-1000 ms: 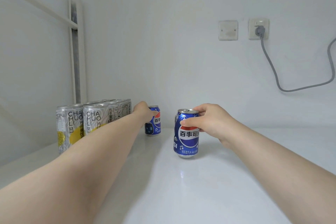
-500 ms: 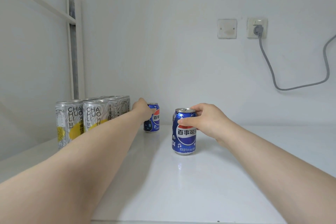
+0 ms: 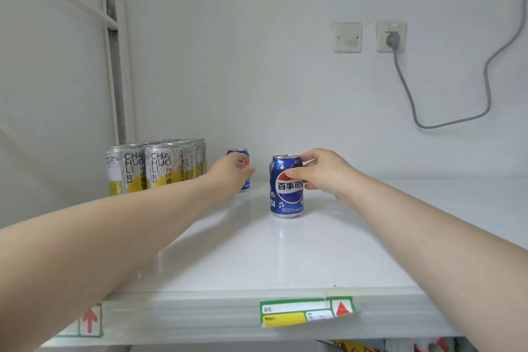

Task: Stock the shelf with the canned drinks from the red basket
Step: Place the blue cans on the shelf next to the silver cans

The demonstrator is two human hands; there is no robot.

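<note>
Tall silver-and-yellow cans (image 3: 143, 168) are standing in rows at the left rear of the white shelf (image 3: 285, 254). Just right of them the left hand (image 3: 230, 173) is wrapping round the rear blue can (image 3: 239, 154), which is upright near the back wall. Further right and nearer, the right hand (image 3: 324, 173) is gripping the front blue can (image 3: 285, 197) by its upper side, upright mid-shelf. A price label (image 3: 297, 313) is sitting on the shelf's front edge, with a wall socket (image 3: 391, 37) above right.

View pulled back — shelf front edge (image 3: 200, 314), price label (image 3: 300, 313) now in sight (unseen earlier)
</note>
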